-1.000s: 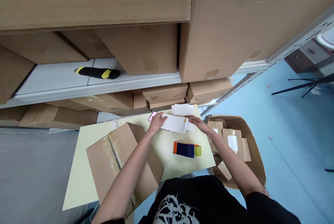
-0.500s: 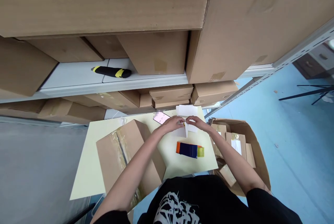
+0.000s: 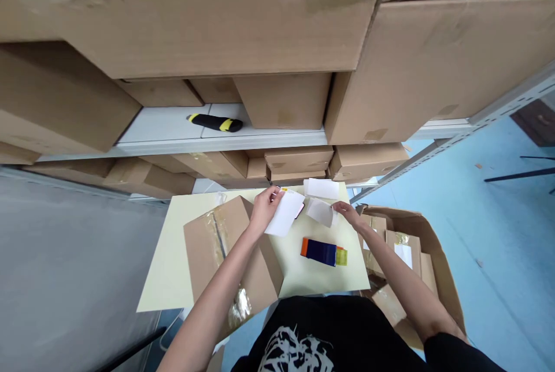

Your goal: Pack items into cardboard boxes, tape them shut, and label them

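My left hand (image 3: 265, 208) is closed on a white label sheet (image 3: 285, 214), held just above the pale yellow table (image 3: 173, 256). A little to the right, my right hand (image 3: 346, 211) pinches a second, curled white piece of paper (image 3: 321, 211). The two pieces are apart. A phone with a pink edge is mostly hidden under the left sheet. A stack of white labels (image 3: 321, 188) lies at the table's far edge. A blue, orange and yellow tape dispenser (image 3: 323, 251) lies on the table nearer to me.
A taped cardboard box (image 3: 225, 262) sits on the table's left part. An open carton (image 3: 411, 256) with small boxes stands on the blue floor at right. Metal shelving behind holds large cartons and a black-and-yellow utility knife (image 3: 215, 123).
The single white sheet held in both hands has come apart into two pieces; my left hand drew one leftward and my right hand holds the other. The view shifted.
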Demonstrator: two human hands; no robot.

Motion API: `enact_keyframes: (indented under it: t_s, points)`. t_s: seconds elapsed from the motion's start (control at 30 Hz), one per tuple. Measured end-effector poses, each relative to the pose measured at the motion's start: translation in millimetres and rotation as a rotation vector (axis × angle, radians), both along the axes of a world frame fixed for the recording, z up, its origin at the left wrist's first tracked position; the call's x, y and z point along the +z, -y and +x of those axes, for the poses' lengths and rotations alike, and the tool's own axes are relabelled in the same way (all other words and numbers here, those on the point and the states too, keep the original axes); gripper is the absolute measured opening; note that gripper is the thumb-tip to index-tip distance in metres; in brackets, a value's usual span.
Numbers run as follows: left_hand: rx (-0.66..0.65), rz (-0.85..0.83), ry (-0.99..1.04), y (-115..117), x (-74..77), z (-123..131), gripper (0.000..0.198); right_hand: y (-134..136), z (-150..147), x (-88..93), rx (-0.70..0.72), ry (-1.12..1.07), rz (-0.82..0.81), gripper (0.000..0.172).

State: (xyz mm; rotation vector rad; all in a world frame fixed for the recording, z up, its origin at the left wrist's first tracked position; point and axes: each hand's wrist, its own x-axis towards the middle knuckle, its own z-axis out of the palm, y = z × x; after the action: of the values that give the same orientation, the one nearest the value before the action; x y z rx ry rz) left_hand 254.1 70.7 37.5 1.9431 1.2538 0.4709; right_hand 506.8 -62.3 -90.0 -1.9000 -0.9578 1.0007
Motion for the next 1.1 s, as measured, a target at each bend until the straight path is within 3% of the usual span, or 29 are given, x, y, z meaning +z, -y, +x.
enact_keyframes:
  t_s: [0.13, 0.2, 0.3, 0.43, 0.7, 1.1]
  points:
    - [0.184, -0.109, 0.185, 23, 24.4, -30, 0.024, -6, -34, 36.0, -0.046, 0.041, 0.05, 0.039]
    - [0.261, -0.144, 0.282, 38, 30.2, -38, 0.026, -14, -71, 67.3, 0.007, -0.098, 0.113, 0.042]
    - [0.371, -0.149, 0.413, 56, 37.2, -48, 0.027, -23, -132, 116.2, 0.218, -0.452, 0.167, 0.041]
    - [0.358, -0.164, 0.492, 66, 50.8, -74, 0.025, -32, -187, 153.7, 0.158, -0.594, 0.152, 0.037]
    - [0.31, -0.364, 0.606, 58, 83.3, -150, 0.035, -39, -221, 169.7, 0.185, -0.454, 0.097, 0.036]
    - [0.244, -0.514, 0.645, 58, 81.8, -203, 0.036, -37, -270, 185.4, 0.248, -0.411, 0.159, 0.033]
